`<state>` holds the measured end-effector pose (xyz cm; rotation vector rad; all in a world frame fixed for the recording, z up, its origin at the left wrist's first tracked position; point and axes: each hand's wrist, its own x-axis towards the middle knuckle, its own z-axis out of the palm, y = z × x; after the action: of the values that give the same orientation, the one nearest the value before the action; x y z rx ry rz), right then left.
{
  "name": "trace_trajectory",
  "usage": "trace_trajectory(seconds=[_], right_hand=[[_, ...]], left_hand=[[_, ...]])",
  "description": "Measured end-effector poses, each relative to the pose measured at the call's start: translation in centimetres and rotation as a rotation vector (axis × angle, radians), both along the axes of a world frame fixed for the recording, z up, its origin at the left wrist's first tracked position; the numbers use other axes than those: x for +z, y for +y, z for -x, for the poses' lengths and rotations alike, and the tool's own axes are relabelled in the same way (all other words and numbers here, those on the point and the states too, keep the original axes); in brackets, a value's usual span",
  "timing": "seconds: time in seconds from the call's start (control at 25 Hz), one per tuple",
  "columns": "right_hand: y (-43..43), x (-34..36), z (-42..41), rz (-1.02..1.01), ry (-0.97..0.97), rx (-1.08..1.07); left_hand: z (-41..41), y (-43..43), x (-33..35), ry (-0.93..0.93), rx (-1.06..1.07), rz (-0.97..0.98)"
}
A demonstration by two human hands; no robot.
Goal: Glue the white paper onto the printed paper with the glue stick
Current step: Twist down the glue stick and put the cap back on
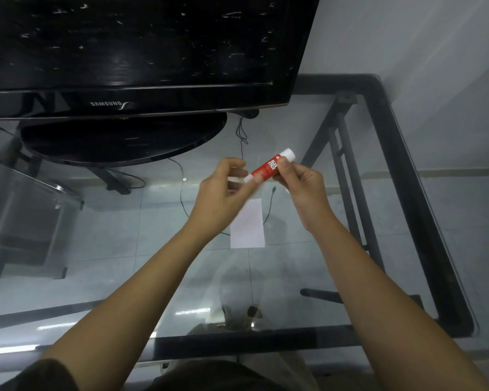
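My right hand [301,183] grips a red and white glue stick [268,166], held slanted above the glass table with one white end pointing up and right. My left hand [223,190] pinches the stick's lower left end; something white and blurred shows between its fingers, possibly the cap. Below the hands a white sheet of paper [249,228] lies flat on the glass, its top left corner hidden by my left hand. I cannot make out any print on it, and no second sheet is visible.
A black television [141,52] on an oval stand [119,142] fills the far left of the glass table [294,263]. Thin black cables [242,139] trail behind the hands. The table's black frame [418,207] runs along the right and near edges.
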<state>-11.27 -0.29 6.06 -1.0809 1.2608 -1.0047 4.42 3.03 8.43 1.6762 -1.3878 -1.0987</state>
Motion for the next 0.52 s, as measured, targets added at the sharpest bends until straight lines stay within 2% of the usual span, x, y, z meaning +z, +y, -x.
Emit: trace_trajectory(seconds=[0.04,0.12,0.2,0.28,0.32,0.44,0.52], right_hand=[[0.0,-0.2,0.0,-0.004,0.026,-0.014],[0.0,-0.5,0.1,-0.012,0.055,-0.002],[-0.2,-0.9,0.4,0.000,0.090,0.048],[-0.5,-1.8,1.2,0.031,0.205,0.085],[-0.8,-2.6,1.8,0.042,0.323,0.074],[-1.5,-5.5,4.1,0.113,0.836,0.071],[-1.7,-7.0,4.8,0.168,1.008,0.173]], left_hand=[[0.0,0.3,-0.4,-0.114,-0.056,0.170],[-0.1,0.5,-1.1,-0.197,-0.093,0.323],[-0.2,0.4,-1.3,-0.193,-0.053,0.362],[-0.3,0.3,-1.5,-0.186,-0.020,0.364],[-0.4,0.3,-1.6,-0.189,-0.005,0.356],[-0.9,0.5,-1.4,-0.188,0.024,0.345],[-1.2,0.5,-1.3,-0.193,0.035,0.338]])
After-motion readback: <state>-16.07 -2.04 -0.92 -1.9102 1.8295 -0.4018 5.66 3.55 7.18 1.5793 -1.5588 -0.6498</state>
